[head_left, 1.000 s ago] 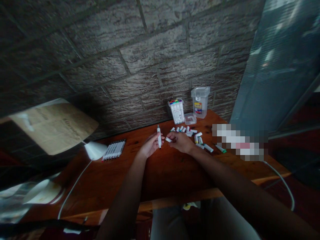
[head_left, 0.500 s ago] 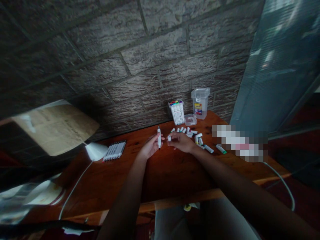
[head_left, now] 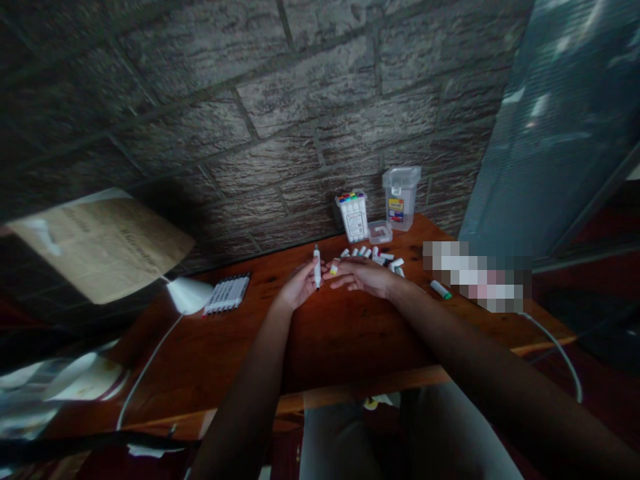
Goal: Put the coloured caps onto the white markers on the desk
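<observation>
My left hand (head_left: 296,288) grips a white marker (head_left: 317,268), held nearly upright with a dark tip at its lower end. Close beside it, my right hand (head_left: 369,277) pinches a small white cap with a yellow end (head_left: 334,268), palm turned down. Cap and marker are a small distance apart. Behind the right hand lie several loose white caps (head_left: 397,263), partly hidden by it. A cap with a green end (head_left: 441,289) rests farther right. To the left, a row of white markers (head_left: 227,294) lies side by side.
Against the stone wall (head_left: 280,160) stand a box of markers (head_left: 354,219), a clear lid (head_left: 380,232) and a clear plastic container (head_left: 401,200). A paper-shaded lamp (head_left: 105,243) with a white base (head_left: 189,296) and a cord is at the left. A blurred-out item (head_left: 473,273) lies right.
My right hand has turned over and moved slightly left, so the cap's yellow end now shows. The left hand still holds the marker in much the same place. The view has shifted slightly.
</observation>
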The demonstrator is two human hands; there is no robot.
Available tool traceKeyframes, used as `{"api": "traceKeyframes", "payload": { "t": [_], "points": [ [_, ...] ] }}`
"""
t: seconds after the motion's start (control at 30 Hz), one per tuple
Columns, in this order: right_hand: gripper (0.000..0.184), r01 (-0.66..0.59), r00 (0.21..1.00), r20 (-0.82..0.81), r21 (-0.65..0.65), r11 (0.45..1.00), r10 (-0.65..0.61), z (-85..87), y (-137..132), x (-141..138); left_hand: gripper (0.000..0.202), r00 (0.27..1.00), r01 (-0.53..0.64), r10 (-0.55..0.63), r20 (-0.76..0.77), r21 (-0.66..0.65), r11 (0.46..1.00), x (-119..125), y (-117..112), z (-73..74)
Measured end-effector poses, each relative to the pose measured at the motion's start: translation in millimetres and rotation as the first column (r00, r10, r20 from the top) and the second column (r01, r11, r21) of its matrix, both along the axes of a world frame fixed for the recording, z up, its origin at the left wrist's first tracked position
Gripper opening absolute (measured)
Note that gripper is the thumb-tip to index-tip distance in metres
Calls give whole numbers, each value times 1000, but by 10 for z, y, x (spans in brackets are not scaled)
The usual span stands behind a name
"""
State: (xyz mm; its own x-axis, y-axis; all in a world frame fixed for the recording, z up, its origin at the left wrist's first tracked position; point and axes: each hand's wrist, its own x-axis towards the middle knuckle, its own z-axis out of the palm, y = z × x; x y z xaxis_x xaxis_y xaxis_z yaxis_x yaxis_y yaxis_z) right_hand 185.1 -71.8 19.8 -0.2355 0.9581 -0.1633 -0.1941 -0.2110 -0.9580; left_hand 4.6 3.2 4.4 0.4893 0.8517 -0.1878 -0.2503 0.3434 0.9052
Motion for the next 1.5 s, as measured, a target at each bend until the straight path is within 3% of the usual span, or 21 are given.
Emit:
{"api": "traceKeyframes", "payload": {
  "t": [0.1, 0.2, 0.3, 0.43, 0.57, 0.7, 0.83, 0.93, 1.0, 1.13, 1.27, 1.5],
  "points": [
    [26, 38, 967, 248, 113, 993, -65, -85, 25, -9, 22, 1000, -11, 11, -27, -22, 1000, 10, -35, 52],
    [20, -17, 779, 578, 406, 914, -243, -189, 52, -20, 22, 999, -28, 27, -36, -29, 999, 17, -55, 85],
    [15, -121, 654, 673, 543, 831, -345, -255, 74, -18, 22, 999, -38, 37, -34, -24, 999, 17, -57, 82],
    [9, -152, 668, 684, 510, 846, -293, -254, 79, 4, 21, 999, -38, 38, -16, -28, 999, 15, -41, 62],
    [20, -164, 692, 674, 495, 853, -258, -231, 56, 3, 20, 999, -42, 41, -11, -32, 999, 17, -29, 57],
    [8, -183, 671, 689, 514, 838, -276, -203, 45, -10, 20, 999, -49, 49, -5, -33, 998, 16, -34, 52],
    [10, -5, 547, 677, 591, 806, -493, -115, 67, 95, 17, 999, -54, 54, -5, -56, 997, 21, -34, 49],
    [20, 192, 385, 672, 613, 766, -633, -50, 86, 262, 16, 998, -58, 57, -6, -58, 997, 20, -33, 46],
    [23, 243, 255, 748, 564, 789, -613, -29, 88, 364, 17, 998, -60, 60, -5, -58, 996, 18, -35, 44],
    [26, 193, 74, 839, 518, 833, -539, -10, 56, 428, 16, 998, -66, 64, -24, -82, 994, 21, -32, 45],
    [29, 155, -7, 863, 500, 852, -505, 43, 1, 357, 15, 998, -65, 64, -22, -81, 995, 30, -28, 49],
    [28, 206, -29, 911, 408, 890, -411, 102, -42, 344, 14, 998, -62, 61, -13, -88, 994, 18, -27, 51]
  ]
}}
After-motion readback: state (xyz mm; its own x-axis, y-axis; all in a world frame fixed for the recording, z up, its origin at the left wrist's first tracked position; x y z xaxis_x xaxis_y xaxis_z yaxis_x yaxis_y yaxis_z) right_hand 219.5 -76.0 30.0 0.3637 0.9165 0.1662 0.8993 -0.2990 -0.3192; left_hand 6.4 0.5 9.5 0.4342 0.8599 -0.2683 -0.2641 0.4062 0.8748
